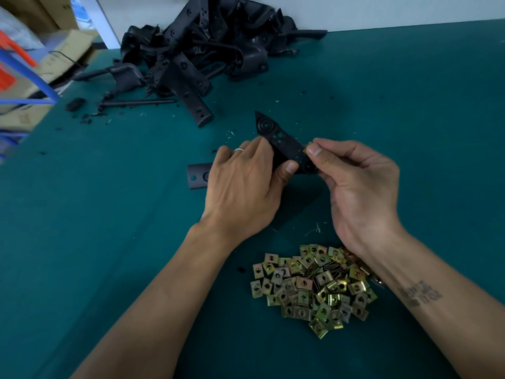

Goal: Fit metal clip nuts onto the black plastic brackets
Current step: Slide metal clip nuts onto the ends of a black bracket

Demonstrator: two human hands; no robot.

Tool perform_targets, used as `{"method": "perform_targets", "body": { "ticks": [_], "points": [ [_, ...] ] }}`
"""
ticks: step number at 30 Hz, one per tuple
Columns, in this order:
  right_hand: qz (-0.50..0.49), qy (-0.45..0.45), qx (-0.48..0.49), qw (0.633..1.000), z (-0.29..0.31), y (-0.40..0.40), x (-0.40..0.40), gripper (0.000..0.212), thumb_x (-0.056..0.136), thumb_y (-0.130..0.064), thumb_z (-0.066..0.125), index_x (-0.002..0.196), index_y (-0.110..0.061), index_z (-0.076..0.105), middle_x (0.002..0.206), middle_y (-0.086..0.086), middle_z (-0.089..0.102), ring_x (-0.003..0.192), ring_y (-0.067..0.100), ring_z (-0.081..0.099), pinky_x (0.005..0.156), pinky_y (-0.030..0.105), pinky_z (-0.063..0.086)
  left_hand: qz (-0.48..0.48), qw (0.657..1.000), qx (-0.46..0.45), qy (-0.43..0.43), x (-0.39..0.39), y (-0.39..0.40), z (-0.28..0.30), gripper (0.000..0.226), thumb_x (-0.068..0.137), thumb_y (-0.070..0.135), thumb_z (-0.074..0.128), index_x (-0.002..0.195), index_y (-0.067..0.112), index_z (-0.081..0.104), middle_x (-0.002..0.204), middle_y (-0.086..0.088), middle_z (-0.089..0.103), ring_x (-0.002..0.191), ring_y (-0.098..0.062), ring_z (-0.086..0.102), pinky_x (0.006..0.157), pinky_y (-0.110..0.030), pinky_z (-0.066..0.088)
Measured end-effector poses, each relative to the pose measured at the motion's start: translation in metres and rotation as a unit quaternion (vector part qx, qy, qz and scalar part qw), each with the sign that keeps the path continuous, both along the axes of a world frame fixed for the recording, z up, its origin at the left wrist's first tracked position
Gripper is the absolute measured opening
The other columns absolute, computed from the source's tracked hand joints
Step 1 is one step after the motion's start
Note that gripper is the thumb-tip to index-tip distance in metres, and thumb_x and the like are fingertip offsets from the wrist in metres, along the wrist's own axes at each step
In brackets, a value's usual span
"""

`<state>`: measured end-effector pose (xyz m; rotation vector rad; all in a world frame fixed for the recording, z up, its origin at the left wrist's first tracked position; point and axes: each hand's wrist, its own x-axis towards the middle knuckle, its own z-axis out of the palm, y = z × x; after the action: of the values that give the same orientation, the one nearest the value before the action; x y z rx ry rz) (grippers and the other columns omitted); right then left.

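Observation:
A black plastic bracket (278, 138) with a round boss and several small holes is held above the green table. My left hand (243, 184) grips its middle, thumb underneath. My right hand (358, 181) pinches a small brass-coloured clip nut (308, 146) against the bracket's near right edge. The nut is mostly hidden by my thumb and finger. A heap of loose metal clip nuts (311, 288) lies close to me, partly under my right wrist.
A pile of black plastic brackets (196, 53) lies at the back of the green table (109, 214). Another black bracket (198, 176) lies flat behind my left hand. Black scraps and metal slivers dot the surface. Cardboard boxes and a blue rack (27, 77) stand at the left.

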<state>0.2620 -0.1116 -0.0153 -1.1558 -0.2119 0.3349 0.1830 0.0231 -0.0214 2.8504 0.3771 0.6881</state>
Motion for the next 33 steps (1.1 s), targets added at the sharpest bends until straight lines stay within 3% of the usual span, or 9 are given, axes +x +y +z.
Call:
{"method": "perform_targets", "body": {
  "ticks": [6,10,15,19,23,26,28,30,33],
  "points": [
    [0.020,-0.063,-0.015,0.998,-0.002,-0.001,0.002,0.024,0.080,0.001,0.080,0.069,-0.020,0.079,0.082,0.005,0.077,0.088,0.022,0.074,0.088,0.030,0.056,0.007,1.000,-0.001,-0.009,-0.001,0.000,0.000,0.048,0.104,0.050,0.024,0.100,0.013,0.055,0.086,0.002,0.057,0.080,-0.025,0.054,0.076,-0.041,0.035],
    [0.050,-0.074,-0.035,0.995,-0.001,-0.006,0.007,0.019,0.076,0.002,0.081,0.068,-0.015,0.076,0.079,0.006,0.077,0.085,0.024,0.073,0.086,0.032,0.057,0.008,1.000,0.017,-0.006,-0.003,0.000,0.000,0.046,0.104,0.046,0.024,0.099,0.012,0.055,0.085,0.000,0.057,0.079,-0.028,0.054,0.075,-0.041,0.033],
    [0.069,-0.086,-0.048,0.993,-0.001,-0.011,0.009,0.016,0.076,-0.008,0.075,0.063,-0.017,0.073,0.077,0.008,0.075,0.085,0.030,0.072,0.092,0.051,0.058,0.001,1.000,0.024,0.007,-0.004,0.000,0.003,0.041,0.103,0.043,0.028,0.099,0.014,0.056,0.084,0.000,0.059,0.080,-0.028,0.056,0.076,-0.040,0.032],
    [0.088,-0.154,-0.091,0.980,-0.006,-0.014,0.009,0.025,0.083,-0.021,0.070,0.064,-0.006,0.066,0.078,0.029,0.066,0.087,0.051,0.063,0.086,0.064,0.053,0.001,0.999,0.030,0.022,-0.003,0.000,0.004,0.031,0.102,0.039,0.036,0.101,0.017,0.056,0.090,0.001,0.064,0.085,-0.027,0.060,0.077,-0.040,0.032],
    [0.124,-0.111,-0.092,0.982,-0.001,-0.012,0.009,0.020,0.078,-0.031,0.070,0.069,-0.014,0.074,0.076,0.005,0.072,0.090,0.031,0.071,0.088,0.046,0.059,0.004,1.000,0.010,0.022,-0.003,0.001,0.002,0.031,0.103,0.040,0.035,0.101,0.016,0.056,0.090,0.001,0.064,0.086,-0.028,0.060,0.080,-0.042,0.036],
    [0.180,-0.072,-0.100,0.976,0.003,-0.016,0.018,0.019,0.089,-0.026,0.068,0.086,-0.010,0.077,0.093,0.010,0.076,0.098,0.027,0.072,0.087,0.038,0.058,0.014,0.999,0.012,0.027,-0.002,0.003,0.000,0.033,0.104,0.040,0.033,0.102,0.016,0.054,0.092,0.000,0.065,0.088,-0.028,0.061,0.082,-0.043,0.037],
    [0.186,-0.090,-0.140,0.968,0.008,-0.021,0.024,0.016,0.097,-0.016,0.063,0.090,-0.008,0.076,0.095,0.012,0.076,0.091,0.025,0.072,0.077,0.034,0.056,0.022,0.999,0.015,0.030,-0.001,0.003,0.000,0.037,0.104,0.043,0.028,0.103,0.016,0.053,0.093,-0.001,0.066,0.088,-0.029,0.061,0.083,-0.043,0.037],
    [0.219,-0.159,-0.224,0.936,0.013,-0.030,0.032,0.009,0.093,-0.010,0.069,0.085,-0.010,0.074,0.082,0.010,0.073,0.074,0.020,0.064,0.064,0.030,0.049,0.031,0.999,0.010,0.021,-0.001,0.004,-0.001,0.040,0.104,0.045,0.026,0.101,0.015,0.052,0.090,-0.002,0.066,0.085,-0.029,0.060,0.082,-0.043,0.037],
    [0.376,-0.244,-0.346,0.824,0.025,-0.047,0.039,0.004,0.078,-0.022,0.076,0.081,-0.019,0.075,0.076,0.005,0.070,0.069,0.015,0.060,0.064,0.026,0.048,0.038,0.999,0.001,-0.006,-0.003,0.004,-0.002,0.041,0.104,0.046,0.025,0.093,0.014,0.049,0.081,0.001,0.058,0.078,-0.029,0.056,0.080,-0.044,0.037]
  ]
}}
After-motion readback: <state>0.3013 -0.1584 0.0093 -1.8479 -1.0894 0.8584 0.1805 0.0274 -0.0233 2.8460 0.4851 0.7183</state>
